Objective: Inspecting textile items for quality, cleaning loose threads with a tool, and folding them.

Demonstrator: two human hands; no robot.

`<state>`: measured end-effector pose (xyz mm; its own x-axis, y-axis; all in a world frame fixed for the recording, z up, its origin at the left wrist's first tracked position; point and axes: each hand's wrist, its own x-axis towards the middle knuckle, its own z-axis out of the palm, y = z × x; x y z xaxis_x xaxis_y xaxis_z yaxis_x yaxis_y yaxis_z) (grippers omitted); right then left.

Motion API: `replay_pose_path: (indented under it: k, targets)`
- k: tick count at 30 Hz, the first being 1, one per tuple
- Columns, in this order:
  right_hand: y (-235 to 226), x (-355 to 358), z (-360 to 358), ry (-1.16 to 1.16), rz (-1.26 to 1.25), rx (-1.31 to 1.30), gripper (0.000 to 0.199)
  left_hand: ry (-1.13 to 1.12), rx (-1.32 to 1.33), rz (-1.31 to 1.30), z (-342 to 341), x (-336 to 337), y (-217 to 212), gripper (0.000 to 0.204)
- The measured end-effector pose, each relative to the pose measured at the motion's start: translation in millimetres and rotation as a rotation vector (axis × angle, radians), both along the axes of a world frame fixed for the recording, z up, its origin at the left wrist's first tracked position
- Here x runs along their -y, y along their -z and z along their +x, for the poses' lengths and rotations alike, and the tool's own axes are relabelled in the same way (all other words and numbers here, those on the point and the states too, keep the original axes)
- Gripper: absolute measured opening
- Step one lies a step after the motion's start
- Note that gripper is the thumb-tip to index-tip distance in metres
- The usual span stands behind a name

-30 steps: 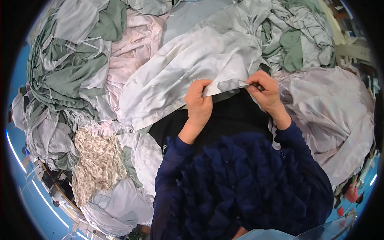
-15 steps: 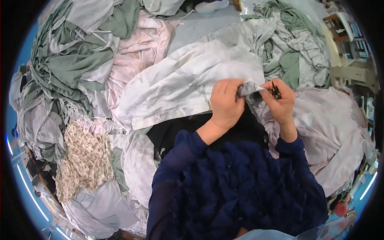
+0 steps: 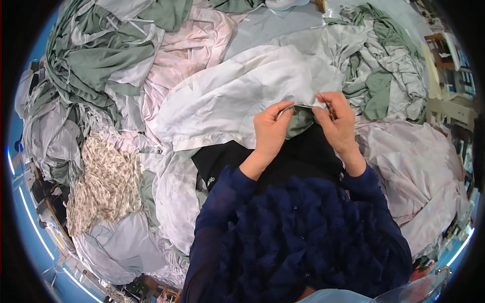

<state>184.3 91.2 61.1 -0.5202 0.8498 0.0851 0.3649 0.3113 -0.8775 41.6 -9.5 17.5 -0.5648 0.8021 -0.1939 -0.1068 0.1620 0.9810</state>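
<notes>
A large white cloth [image 3: 237, 91] lies bunched before me, its near edge lifted between my hands. My left hand [image 3: 270, 132] is closed, pinching that edge between thumb and index finger. Close by on the right, my right hand [image 3: 337, 123] is closed too, holding the same edge with thumb and fingers. A small dark tool, like thread snips, is tucked in the right hand, mostly hidden by the fingers. Between the hands the edge is turned up, and grey-green fabric [image 3: 300, 123] shows under it. Black cloth [image 3: 303, 156] lies below, close to my body.
Heaped green and white cloths [image 3: 101, 65] lie on the left, with pink cloth [image 3: 187, 55] beside them. Floral cloth [image 3: 108, 177] is nearer on the left. More green and white cloth [image 3: 379, 65] is piled back right, above pale pinkish cloth [image 3: 409, 166]. Grey table surface [image 3: 273, 28] shows at the back.
Both hands have shifted, the left one slightly left and the right one left. The held edge is now turned up, showing its green underside. The dark snips are less visible in the right hand.
</notes>
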Motion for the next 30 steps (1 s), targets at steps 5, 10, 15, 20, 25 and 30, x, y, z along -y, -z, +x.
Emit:
replay_pose_path:
  k: [5,10,15,20,25,30]
  targets:
    - [3,24,-7,-0.036,-0.115,-0.051,0.016,-0.038,-0.130,0.071,4,1,-2,0.017]
    - [9,26,-17,0.040,-0.222,-0.026,0.012,-0.032,-0.223,0.135,8,1,6,0.018]
    - [8,19,-18,0.026,-0.198,-0.061,0.009,0.025,-0.249,0.113,8,2,-2,0.014]
    - [11,17,-16,0.147,-0.395,-0.233,0.007,0.026,-0.207,0.039,6,2,-7,0.013]
    - [2,24,-1,0.024,-0.407,-0.127,0.015,-0.027,-0.063,0.000,6,2,2,0.013]
    - [0,27,-1,-0.052,0.037,0.092,0.025,0.003,-0.047,-0.041,6,1,-3,0.012]
